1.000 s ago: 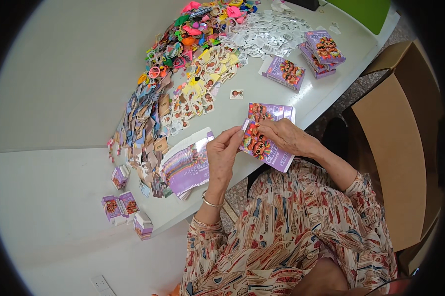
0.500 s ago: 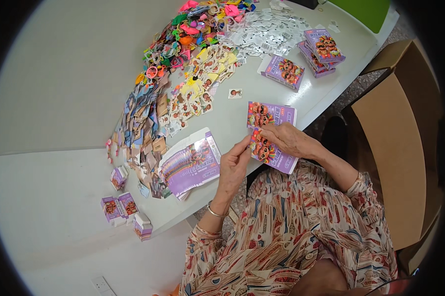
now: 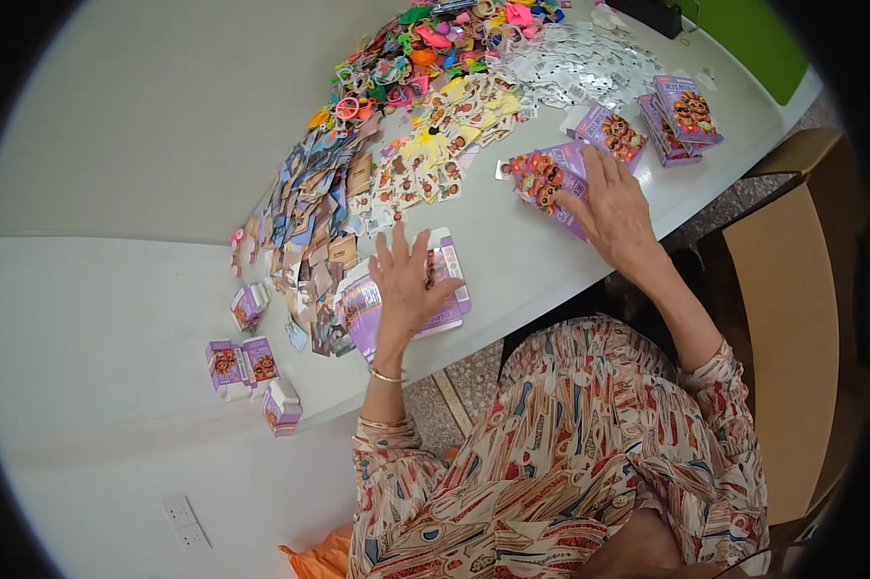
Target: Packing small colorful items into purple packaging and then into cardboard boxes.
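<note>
My left hand (image 3: 408, 289) hovers over or rests on a fanned stack of flattened purple cartons (image 3: 447, 253), its fingers spread and holding nothing. Beneath my right hand (image 3: 616, 207) is a purple carton (image 3: 543, 176) with cartoon faces on it. Those fingers lie stretched across its right part, the thumb apart on the printed front. Whether the carton touches the table is hard to see. Just behind it another purple carton (image 3: 616, 135) lies on the table, and a small picture card (image 3: 503, 170) shows at its left edge.
Stacked purple cartons (image 3: 688, 111) stand at the far right. Piles of colourful small toys (image 3: 425, 48), white packets (image 3: 584, 63), yellow picture cards (image 3: 454, 121) and bluish cards (image 3: 310, 203) spread along the back. Small cartons (image 3: 247, 362) stand at left; an open cardboard box (image 3: 782, 338) is at right.
My hands have parted. The left went from the held carton to the flattened stack and spread its fingers; the right moved the carton forward from above my lap to the table area. The view shifted.
</note>
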Demonstrator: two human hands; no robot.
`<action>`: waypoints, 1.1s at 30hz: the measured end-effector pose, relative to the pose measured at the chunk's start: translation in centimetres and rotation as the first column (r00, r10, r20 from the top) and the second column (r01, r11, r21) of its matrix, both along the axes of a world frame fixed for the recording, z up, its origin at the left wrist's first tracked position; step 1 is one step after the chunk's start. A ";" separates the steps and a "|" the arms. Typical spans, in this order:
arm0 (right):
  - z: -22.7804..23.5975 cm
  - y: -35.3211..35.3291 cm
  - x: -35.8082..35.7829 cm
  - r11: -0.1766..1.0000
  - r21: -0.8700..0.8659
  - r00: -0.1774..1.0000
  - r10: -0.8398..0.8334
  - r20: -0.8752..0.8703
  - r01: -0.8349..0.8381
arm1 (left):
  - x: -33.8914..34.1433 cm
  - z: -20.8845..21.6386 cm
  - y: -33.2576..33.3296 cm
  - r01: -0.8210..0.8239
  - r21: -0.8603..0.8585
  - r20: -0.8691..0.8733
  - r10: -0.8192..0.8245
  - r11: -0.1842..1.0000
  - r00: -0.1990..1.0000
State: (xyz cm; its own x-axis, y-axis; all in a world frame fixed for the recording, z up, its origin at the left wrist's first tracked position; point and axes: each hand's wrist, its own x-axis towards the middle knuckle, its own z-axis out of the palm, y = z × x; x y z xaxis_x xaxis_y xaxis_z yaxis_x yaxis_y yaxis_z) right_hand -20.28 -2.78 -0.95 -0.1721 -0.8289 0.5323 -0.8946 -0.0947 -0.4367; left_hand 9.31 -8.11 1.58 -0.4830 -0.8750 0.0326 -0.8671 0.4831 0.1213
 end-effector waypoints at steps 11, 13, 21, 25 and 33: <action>-2.7 3.4 6.5 0.917 0.054 0.910 0.383 0.162 -0.396 | 1.9 -2.9 -2.4 0.152 0.025 0.002 -0.152 0.988 0.988; -3.5 3.1 7.4 0.906 0.010 0.890 0.413 0.193 -0.423 | 3.1 -3.8 -3.4 0.166 0.020 -0.128 -0.162 0.986 0.978; -2.6 2.0 9.1 0.913 0.139 0.850 0.291 0.438 -0.384 | -4.8 -0.4 -2.4 0.105 0.313 -0.720 0.164 0.944 0.674; -2.5 1.9 8.8 0.929 0.169 0.840 0.208 0.501 -0.331 | -7.8 0.2 -0.7 0.157 0.283 -0.757 0.119 0.946 0.643; -2.6 2.0 9.1 0.902 0.216 0.834 0.224 0.504 -0.373 | -7.8 -0.2 -0.3 0.079 0.242 -0.713 0.122 0.967 0.690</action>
State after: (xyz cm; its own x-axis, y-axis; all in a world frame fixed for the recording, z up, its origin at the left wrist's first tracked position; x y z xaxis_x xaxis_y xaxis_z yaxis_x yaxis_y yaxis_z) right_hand -11.18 -0.74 -3.53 -0.0506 -0.9824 0.1796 -0.5337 -0.1253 -0.8363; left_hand 1.54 -8.40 1.35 -0.3792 -0.9125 0.1538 -0.4730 0.3340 0.8153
